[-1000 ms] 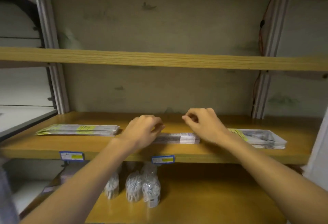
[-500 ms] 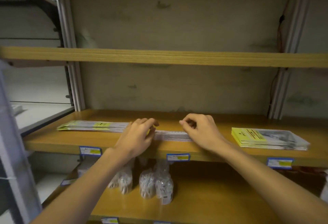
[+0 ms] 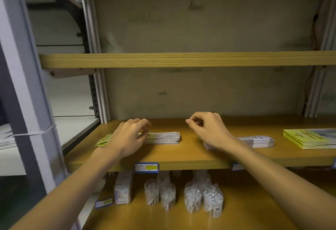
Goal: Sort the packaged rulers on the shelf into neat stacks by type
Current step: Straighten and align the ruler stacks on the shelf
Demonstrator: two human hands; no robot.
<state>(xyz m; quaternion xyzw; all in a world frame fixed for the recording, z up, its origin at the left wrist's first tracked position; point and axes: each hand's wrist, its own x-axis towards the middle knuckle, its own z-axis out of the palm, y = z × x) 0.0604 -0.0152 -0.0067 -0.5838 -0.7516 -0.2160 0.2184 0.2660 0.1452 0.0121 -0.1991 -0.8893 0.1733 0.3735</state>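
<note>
Both hands are up at the middle shelf point(image 3: 190, 155), a flat wooden board with a pale grain along its near edge. The left hand point(image 3: 129, 137) rests over the left stack of packaged rulers point(image 3: 163, 137), fingers loosely curled on top of it; whether they pinch a pack, I cannot tell. That stack is thin, glossy white sleeves squared up at the right end, with a yellow-green end point(image 3: 102, 141) poking out left of the hand. The right hand point(image 3: 207, 129) hovers above the board with fingers curled in, thumb and forefinger tips touching, nothing visible between them. Behind its wrist lies the middle stack point(image 3: 258, 141), the same slim white packs, well apart from the left one. Far right, a stack of wider yellow-edged packs point(image 3: 309, 138) lies flat, cut off by the frame. A blue-bordered price label point(image 3: 147, 167) is stuck on the shelf's near edge. On the lower shelf point(image 3: 245, 211), crinkly clear bags point(image 3: 201, 197) hold small white pieces, too blurred to name, and a small white box point(image 3: 122, 189) stands upright left of them. Grey metal uprights point(image 3: 98, 84) frame the left side.
</note>
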